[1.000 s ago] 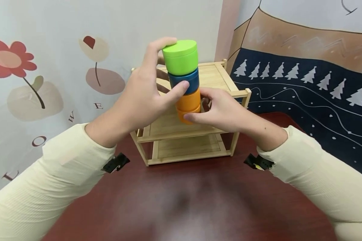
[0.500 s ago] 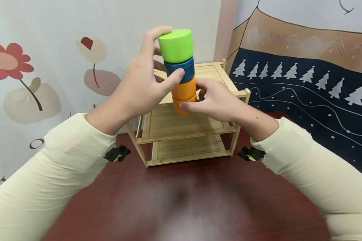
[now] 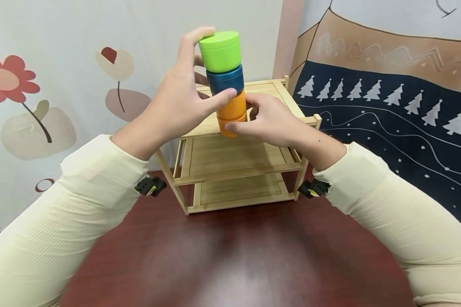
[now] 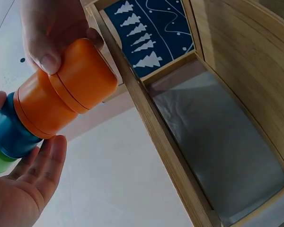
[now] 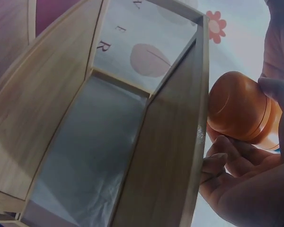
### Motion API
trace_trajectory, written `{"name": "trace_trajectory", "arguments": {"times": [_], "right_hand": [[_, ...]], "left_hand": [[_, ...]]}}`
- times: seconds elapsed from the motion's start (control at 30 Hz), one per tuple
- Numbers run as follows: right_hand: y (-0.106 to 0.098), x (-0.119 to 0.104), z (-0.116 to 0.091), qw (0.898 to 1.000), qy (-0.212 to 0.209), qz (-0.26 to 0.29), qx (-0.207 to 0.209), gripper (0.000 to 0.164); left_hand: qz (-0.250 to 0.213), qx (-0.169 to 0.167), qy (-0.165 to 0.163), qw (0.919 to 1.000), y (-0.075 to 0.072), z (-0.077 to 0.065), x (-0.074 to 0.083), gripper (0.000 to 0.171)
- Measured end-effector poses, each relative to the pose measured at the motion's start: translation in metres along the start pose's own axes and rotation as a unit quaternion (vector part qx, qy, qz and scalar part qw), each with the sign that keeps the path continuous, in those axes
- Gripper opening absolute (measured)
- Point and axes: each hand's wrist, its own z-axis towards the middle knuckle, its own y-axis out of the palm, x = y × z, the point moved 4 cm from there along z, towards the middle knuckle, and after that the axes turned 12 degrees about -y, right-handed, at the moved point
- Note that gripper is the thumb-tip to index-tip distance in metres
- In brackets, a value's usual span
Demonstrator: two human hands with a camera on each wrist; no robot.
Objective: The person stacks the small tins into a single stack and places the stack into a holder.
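A tilted stack of round containers is held up in front of the wooden shelf. On top is a lime green container (image 3: 220,53), below it a dark blue one (image 3: 226,81), and at the bottom an orange one (image 3: 231,108). My left hand (image 3: 178,96) grips the stack from the left, index finger at the green rim and thumb across the blue and orange parts. From the right, my right hand (image 3: 278,121) grips the orange container, its thumb low on the front. The left wrist view shows the orange base (image 4: 87,75) apart from the shelf.
The light wooden shelf (image 3: 238,175) has several tiers and stands on a dark red glossy table (image 3: 230,256). Behind it hang a pale flower-print cloth (image 3: 73,25) and a navy cloth with white trees (image 3: 388,123). A raised bar (image 4: 146,127) edges the shelf near the stack.
Both hands have lifted the stack upward and slightly left. Its base now shows in front of the top tier's front edge. The grip looks nearly the same, with the left thumb slightly lower.
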Motion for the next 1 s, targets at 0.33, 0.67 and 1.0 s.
{"name": "trace_trajectory", "arguments": {"times": [0.33, 0.67, 1.0], "right_hand": [[0.001, 0.011, 0.011, 1.0, 0.01, 0.011, -0.002, 0.049], [0.003, 0.022, 0.02, 1.0, 0.014, 0.018, -0.001, 0.051], [0.005, 0.027, 0.025, 1.0, 0.027, 0.01, -0.003, 0.053]], "left_hand": [[0.009, 0.0, -0.008, 0.9999, 0.003, 0.015, -0.008, 0.085], [0.006, 0.001, -0.005, 1.0, 0.008, 0.027, -0.014, 0.084], [0.016, 0.0, -0.011, 0.9998, 0.009, 0.035, -0.018, 0.085]]}}
